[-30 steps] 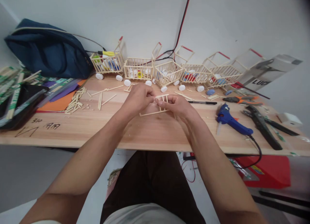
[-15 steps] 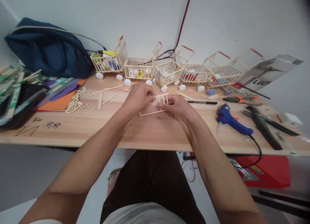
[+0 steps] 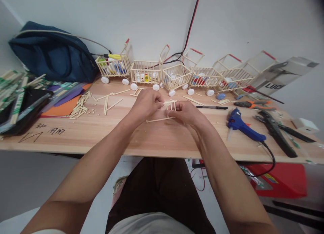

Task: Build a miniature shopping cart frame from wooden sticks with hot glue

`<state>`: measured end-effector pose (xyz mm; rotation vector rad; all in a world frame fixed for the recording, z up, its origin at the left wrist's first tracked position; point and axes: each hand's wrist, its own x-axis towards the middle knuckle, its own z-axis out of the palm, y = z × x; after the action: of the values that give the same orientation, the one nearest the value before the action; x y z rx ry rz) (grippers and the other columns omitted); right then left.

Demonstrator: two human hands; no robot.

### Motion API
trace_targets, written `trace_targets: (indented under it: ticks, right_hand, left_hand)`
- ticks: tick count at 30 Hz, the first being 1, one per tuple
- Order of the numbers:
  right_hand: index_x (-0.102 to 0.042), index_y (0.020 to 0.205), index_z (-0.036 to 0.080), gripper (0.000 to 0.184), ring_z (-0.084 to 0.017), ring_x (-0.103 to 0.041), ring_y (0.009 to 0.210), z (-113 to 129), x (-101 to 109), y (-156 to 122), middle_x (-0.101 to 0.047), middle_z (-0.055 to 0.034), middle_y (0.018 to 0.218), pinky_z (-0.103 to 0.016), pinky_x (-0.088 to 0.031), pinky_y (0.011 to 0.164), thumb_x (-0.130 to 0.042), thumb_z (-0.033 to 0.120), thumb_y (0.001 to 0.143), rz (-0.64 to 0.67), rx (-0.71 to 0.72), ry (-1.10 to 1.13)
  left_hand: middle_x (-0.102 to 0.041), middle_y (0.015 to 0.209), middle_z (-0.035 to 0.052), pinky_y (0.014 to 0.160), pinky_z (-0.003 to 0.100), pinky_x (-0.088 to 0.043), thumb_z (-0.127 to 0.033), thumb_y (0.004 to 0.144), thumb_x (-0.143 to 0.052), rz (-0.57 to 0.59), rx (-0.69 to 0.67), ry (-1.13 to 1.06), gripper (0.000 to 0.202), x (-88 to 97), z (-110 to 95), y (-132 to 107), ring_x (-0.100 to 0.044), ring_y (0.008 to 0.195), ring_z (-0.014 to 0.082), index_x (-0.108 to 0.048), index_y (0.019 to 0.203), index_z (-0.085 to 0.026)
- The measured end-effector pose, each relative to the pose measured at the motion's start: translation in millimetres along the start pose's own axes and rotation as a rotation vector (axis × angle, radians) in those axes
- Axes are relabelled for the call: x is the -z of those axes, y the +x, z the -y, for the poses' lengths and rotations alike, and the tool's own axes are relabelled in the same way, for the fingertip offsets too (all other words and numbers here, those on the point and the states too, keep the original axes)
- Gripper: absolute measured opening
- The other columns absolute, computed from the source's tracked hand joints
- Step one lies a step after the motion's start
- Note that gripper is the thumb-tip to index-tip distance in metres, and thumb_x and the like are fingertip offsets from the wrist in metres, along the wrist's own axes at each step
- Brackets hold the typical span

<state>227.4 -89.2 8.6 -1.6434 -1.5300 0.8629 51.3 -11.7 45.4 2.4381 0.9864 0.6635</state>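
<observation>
A small frame of thin wooden sticks [image 3: 160, 119] is between my hands, over the middle of the wooden table. My left hand [image 3: 148, 103] pinches it at the upper left with thumb and forefinger. My right hand [image 3: 187, 112] grips its right end, the thumb lying across the short crossbars and the fingers behind. One long stick of the frame points left, under my left hand. Behind my left hand lies another small stick piece [image 3: 138, 91], partly hidden.
Several stick-built mini shopping carts [image 3: 145, 72] line the wall. Cut sticks [image 3: 79, 107] and a blue bag [image 3: 54, 55] are on the left. On the right lie a black pen [image 3: 212, 107], blue glue gun [image 3: 244, 127], orange-handled pliers [image 3: 253, 105] and a black cutting tool [image 3: 277, 134].
Both hands keep their hold on the stick frame, with only a slight shift of the fingers. A short stick end now shows at the frame's top edge. The whole view has moved slightly.
</observation>
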Motion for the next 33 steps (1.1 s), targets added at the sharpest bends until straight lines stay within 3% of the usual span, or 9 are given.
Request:
trace_targets:
  ticks: [4,10,14,33]
  right_hand:
    - [-0.067,0.07,0.017,0.033,-0.008,-0.033,0.05,2.6,0.6,-0.4,-0.046,0.0047,0.055,-0.025,-0.021,0.051,-0.073,0.049,0.069,0.025,-0.02,0.029]
    - [-0.065,0.086,0.019,0.04,-0.012,-0.051,0.061,6.8,1.2,-0.3,-0.063,0.0009,0.071,-0.024,-0.034,0.055,-0.081,0.047,0.063,-0.034,-0.018,0.28]
    - [-0.064,0.083,0.018,0.039,-0.01,-0.046,0.054,7.9,0.7,-1.7,-0.056,0.0041,0.061,-0.024,-0.029,0.051,-0.083,0.045,0.061,-0.06,-0.036,0.284]
    - [-0.063,0.082,0.019,0.036,-0.011,-0.048,0.055,1.8,0.3,-1.4,-0.057,0.0035,0.063,-0.025,-0.032,0.052,-0.082,0.044,0.063,-0.023,0.002,0.288]
  left_hand:
    - [-0.072,0.073,0.0036,0.068,0.028,-0.042,-0.013,0.071,-0.064,-0.005,-0.008,-0.007,0.013,-0.2,1.8,0.2,-0.06,0.069,0.0159,-0.075,0.075,-0.014]
    - [-0.071,0.071,0.0032,0.065,0.027,-0.04,-0.012,0.073,-0.063,-0.003,-0.032,-0.006,0.014,-1.1,1.5,-0.1,-0.06,0.068,0.0154,-0.076,0.076,-0.015]
    - [-0.072,0.072,0.0026,0.065,0.027,-0.039,-0.014,0.074,-0.063,-0.005,-0.052,-0.008,0.014,-2.4,-0.6,-1.6,-0.06,0.07,0.0157,-0.077,0.077,-0.016]
    - [-0.072,0.07,0.0023,0.067,0.027,-0.04,-0.013,0.074,-0.063,0.012,-0.073,-0.023,0.013,-2.7,-3.0,-2.2,-0.061,0.07,0.0158,-0.076,0.075,-0.017]
